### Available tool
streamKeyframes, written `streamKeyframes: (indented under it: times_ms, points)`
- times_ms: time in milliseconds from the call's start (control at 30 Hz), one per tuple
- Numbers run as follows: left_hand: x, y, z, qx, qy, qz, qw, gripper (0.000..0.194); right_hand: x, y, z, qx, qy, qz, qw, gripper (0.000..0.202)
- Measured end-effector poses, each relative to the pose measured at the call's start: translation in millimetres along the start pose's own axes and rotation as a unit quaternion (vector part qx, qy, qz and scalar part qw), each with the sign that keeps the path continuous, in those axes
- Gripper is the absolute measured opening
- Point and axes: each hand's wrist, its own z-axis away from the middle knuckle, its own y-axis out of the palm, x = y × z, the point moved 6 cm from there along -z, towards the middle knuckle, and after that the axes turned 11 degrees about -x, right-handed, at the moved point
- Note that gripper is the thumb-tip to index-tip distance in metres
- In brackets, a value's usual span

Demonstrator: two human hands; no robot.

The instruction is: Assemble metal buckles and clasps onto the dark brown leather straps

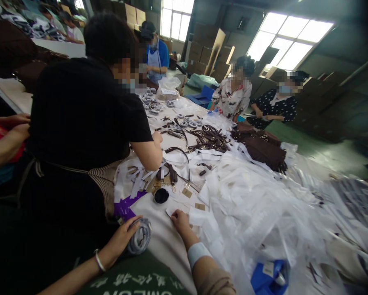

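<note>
While our left hand (pixel 120 241) holds a grey coil (pixel 143 237) near the black cup (pixel 161 196), our right hand (pixel 181 221) touches a white slip (pixel 168 212); its grip we cannot tell.

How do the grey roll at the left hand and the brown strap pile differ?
Colour: the grey roll is grey and whitish; the brown strap pile is dark brown with shiny metal fittings.
Shape: the roll is coiled round; the pile is a loose tangle.
Place: the roll has the left hand on it; the pile lies farther off on the table.
</note>
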Motion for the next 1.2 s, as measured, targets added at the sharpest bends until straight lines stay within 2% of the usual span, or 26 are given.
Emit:
streamKeyframes:
  times_ms: [200, 333, 433, 500, 667, 800, 900, 1033, 1133, 1200]
  points:
    - [5, -0.5, -4, -0.001, 0.011, 0.001, 1.000, 0.062, 2, -3, 5, -0.016, 0.002, -0.004, 1.000, 0.014]
    - [5, 1.2, -5, 0.004, 0.010, -0.004, 1.000, 0.065, 5, -4, 8, -0.032, 0.016, -0.010, 0.999, 0.022]
    - [1, 2.3, -6, -0.002, 0.010, 0.001, 1.000, 0.067, 6, -5, 10, -0.043, 0.030, -0.035, 0.998, 0.014]
    - [-2, 3.6, -6, -0.009, 0.010, 0.015, 1.000, 0.068, 4, -10, 12, -0.051, 0.047, -0.064, 0.996, 0.012]
    - [-3, 13.7, -4, -0.005, 0.009, 0.032, 0.999, 0.070, -4, -31, 20, -0.065, 0.110, -0.180, 0.975, 0.028]
    - [-9, 26.3, -3, 0.007, 0.029, 0.026, 0.999, 0.065, 12, -49, 38, -0.040, 0.130, -0.308, 0.942, 0.039]
    - [-25, 36.0, -4, 0.008, 0.068, -0.002, 0.998, 0.059, 38, -67, 61, -0.020, 0.128, -0.383, 0.914, 0.039]
    - [-64, 52.1, -2, -0.008, 0.164, -0.047, 0.985, 0.050, 70, -98, 97, 0.014, 0.099, -0.439, 0.893, 0.043]
    - [-96, 72.6, 12, -0.003, 0.265, -0.085, 0.960, 0.045, 79, -118, 120, 0.033, 0.098, -0.421, 0.901, 0.038]
    - [-114, 91.4, 30, 0.012, 0.351, -0.116, 0.929, 0.043, 78, -130, 129, 0.012, 0.112, -0.392, 0.913, 0.036]
